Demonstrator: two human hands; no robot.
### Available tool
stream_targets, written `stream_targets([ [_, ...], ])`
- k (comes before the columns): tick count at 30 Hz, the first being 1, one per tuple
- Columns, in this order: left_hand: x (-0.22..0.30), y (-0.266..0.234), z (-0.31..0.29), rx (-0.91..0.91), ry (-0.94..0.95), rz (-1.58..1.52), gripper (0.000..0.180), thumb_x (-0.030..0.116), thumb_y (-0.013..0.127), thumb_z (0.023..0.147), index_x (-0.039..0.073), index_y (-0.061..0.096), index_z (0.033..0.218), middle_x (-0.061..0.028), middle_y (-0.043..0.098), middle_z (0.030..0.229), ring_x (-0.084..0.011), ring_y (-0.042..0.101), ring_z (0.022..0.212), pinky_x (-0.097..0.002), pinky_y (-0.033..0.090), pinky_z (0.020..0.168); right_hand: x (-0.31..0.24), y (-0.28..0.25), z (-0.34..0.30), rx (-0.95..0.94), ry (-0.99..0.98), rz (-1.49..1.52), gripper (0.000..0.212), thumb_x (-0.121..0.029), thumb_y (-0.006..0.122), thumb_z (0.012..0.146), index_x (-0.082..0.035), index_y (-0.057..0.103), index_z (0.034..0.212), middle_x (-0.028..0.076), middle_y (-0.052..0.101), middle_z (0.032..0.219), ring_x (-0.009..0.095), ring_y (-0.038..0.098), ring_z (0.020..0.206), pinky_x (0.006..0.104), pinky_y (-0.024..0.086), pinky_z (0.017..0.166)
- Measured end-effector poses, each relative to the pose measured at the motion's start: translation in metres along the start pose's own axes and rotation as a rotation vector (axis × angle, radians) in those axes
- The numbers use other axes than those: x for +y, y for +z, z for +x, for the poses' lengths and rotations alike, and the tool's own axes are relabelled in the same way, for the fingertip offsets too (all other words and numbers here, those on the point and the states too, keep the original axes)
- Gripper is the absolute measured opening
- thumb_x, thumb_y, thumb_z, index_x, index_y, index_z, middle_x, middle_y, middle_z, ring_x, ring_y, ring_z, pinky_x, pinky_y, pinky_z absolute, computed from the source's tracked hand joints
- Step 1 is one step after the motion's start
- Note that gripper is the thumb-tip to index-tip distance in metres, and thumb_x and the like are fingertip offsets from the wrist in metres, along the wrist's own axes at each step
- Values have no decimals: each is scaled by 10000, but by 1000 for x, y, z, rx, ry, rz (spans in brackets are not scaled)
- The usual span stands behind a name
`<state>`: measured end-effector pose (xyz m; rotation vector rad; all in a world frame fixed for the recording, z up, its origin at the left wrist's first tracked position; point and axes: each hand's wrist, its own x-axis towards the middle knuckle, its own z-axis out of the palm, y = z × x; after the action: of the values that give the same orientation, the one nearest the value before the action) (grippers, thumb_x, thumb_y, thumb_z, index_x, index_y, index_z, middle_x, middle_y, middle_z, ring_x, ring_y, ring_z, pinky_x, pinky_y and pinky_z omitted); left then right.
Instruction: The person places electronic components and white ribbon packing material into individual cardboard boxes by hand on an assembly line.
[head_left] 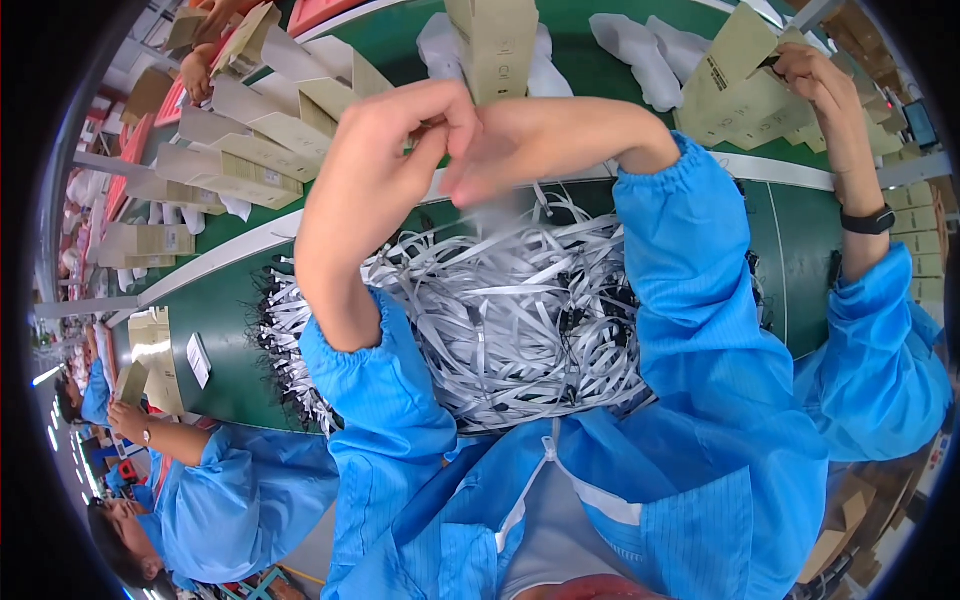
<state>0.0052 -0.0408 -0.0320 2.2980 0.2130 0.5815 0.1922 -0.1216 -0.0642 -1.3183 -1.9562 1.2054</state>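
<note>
My left hand (pixel 405 140) is raised above the pile, its fingers curled into a pinch. Whatever those fingers hold, if anything, is hidden. Against it lies my right hand (pixel 545 135), reaching in from the right with its fingertips smeared by motion. Below both hands spreads a thick tangled pile of flat white straps (pixel 500 320) with thin black ends. Just beyond the hands an upright beige carton (pixel 500 50) stands on the green belt, between clear plastic bags.
Several beige cartons (pixel 255 150) stand open along the belt (pixel 400 50) at the far left. A pale rail (pixel 240 245) separates belt from worktable. A co-worker's hand (pixel 815 75) touches a carton (pixel 725 80) at right. Another person (pixel 220 500) sits at left, near a white paper slip (pixel 198 360).
</note>
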Motion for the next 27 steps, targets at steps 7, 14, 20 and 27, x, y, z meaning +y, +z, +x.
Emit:
stream_targets([
  [7, -14, 1, -4, 24, -87, 36, 127, -26, 566, 860, -6, 572, 985, -119, 590, 737, -224, 579, 687, -330, 449, 630, 28, 21, 22, -105, 237, -457, 432, -357, 740, 801, 11, 671, 1016, 170, 685, 923, 317, 650, 886, 362, 518, 778],
  [14, -27, 5, -12, -120, -339, 126, 211, 195, 616, 931, 12, 601, 1036, -125, 638, 818, -233, 596, 735, -345, 468, 674, 54, 34, 22, 267, 163, -710, 330, -254, 700, 805, 14, 656, 992, 187, 666, 960, 343, 648, 889, 403, 508, 736],
  [20, -30, -8, -8, -370, -745, 234, 579, 451, 596, 958, 19, 508, 1334, -143, 661, 1051, -199, 623, 964, -329, 486, 844, 75, 18, 37, 30, 36, -508, 228, -235, 665, 883, -19, 604, 924, 110, 629, 833, 245, 606, 758, 377, 484, 664],
  [27, -32, 1, -3, -317, -124, -174, 675, 403, 531, 999, -22, 302, 1470, -249, 560, 1306, -304, 558, 1218, -366, 461, 956, -57, -62, -5, 186, -411, -216, 267, -309, 554, 1001, -44, 521, 991, 13, 549, 909, 118, 523, 834, 282, 437, 754],
])
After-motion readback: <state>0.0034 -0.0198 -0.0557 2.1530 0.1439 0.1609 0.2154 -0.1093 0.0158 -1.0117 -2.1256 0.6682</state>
